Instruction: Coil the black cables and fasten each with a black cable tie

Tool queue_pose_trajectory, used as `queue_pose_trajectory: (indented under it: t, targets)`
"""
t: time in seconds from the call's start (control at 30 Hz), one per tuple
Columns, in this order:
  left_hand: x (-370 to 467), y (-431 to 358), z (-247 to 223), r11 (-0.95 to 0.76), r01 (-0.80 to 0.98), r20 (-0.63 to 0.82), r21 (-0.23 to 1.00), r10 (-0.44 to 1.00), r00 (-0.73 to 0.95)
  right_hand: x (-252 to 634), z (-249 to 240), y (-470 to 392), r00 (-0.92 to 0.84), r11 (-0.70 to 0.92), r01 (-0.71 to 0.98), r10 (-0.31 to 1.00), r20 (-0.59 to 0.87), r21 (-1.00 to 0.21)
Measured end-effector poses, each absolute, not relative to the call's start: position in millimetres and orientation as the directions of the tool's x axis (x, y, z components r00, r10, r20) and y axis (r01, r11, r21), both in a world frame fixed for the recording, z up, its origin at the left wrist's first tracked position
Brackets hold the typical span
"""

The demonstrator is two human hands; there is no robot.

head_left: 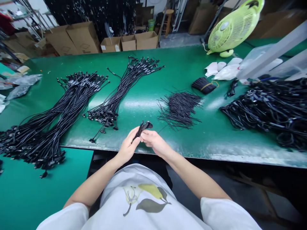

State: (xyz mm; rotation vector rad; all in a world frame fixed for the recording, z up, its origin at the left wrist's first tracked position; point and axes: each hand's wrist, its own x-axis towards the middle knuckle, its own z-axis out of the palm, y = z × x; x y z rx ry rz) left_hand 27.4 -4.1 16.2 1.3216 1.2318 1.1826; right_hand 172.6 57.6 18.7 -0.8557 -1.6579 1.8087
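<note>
Close to the front edge of the green table, my left hand [128,146] and my right hand [153,140] meet around a small folded black cable [144,126]. Fingers of both hands are closed on it, and its connector end sticks up above them. Beyond my right hand lies a loose heap of thin black twist ties [179,108]. Ahead and to the left are a bundle of straight black cables with connectors [120,92] and a larger bundle of the same cables [69,102], its near ends reaching over the table's corner.
A big pile of coiled black cables [271,111] covers the right side. A banded bundle of black ties [203,85] lies behind the loose heap. A green fan [233,27] stands at the back right, near slanting grey posts [275,48]. Cardboard boxes [83,38] stand past the table [141,102].
</note>
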Motion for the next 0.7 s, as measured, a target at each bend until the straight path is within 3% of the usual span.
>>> queue_pose_trajectory:
  t: [0.07,0.13,0.2,0.3,0.37,0.43,0.57,0.7]
  targets:
    - [30,-3,17,-0.028,0.032,0.028,0.999,0.999,0.018,179,15,59,-0.751,-0.323,0.018,0.621,-0.227,-0.946]
    - [32,0,15,0.045,-0.062,-0.046,0.997,0.999,-0.021,190,14,62,-0.773,-0.285,0.089,0.584,-0.247,-0.954]
    - [37,3,11,0.090,-0.079,-0.096,0.993,0.992,-0.082,201,15,65,-0.664,-0.093,0.153,0.727,-0.172,-0.984]
    - [47,8,7,0.083,0.134,-0.079,0.988,0.996,-0.035,210,17,65,-0.415,0.068,0.165,0.910,-0.007,-0.984]
    - [56,8,7,0.009,0.286,-0.028,0.958,0.997,0.065,210,17,63,-0.332,0.042,0.069,0.943,0.017,-0.997]
    - [65,8,10,-0.018,0.317,-0.032,0.948,0.988,0.150,208,16,60,-0.289,-0.018,-0.066,0.957,0.002,-0.998]
    - [78,8,10,0.188,0.128,-0.215,0.974,0.943,0.253,204,12,53,-0.265,-0.121,-0.287,0.963,-0.043,-0.950]
    - [87,10,-2,0.320,-0.026,-0.306,0.947,0.924,0.229,203,6,51,-0.256,-0.155,-0.388,0.965,-0.056,-0.908]
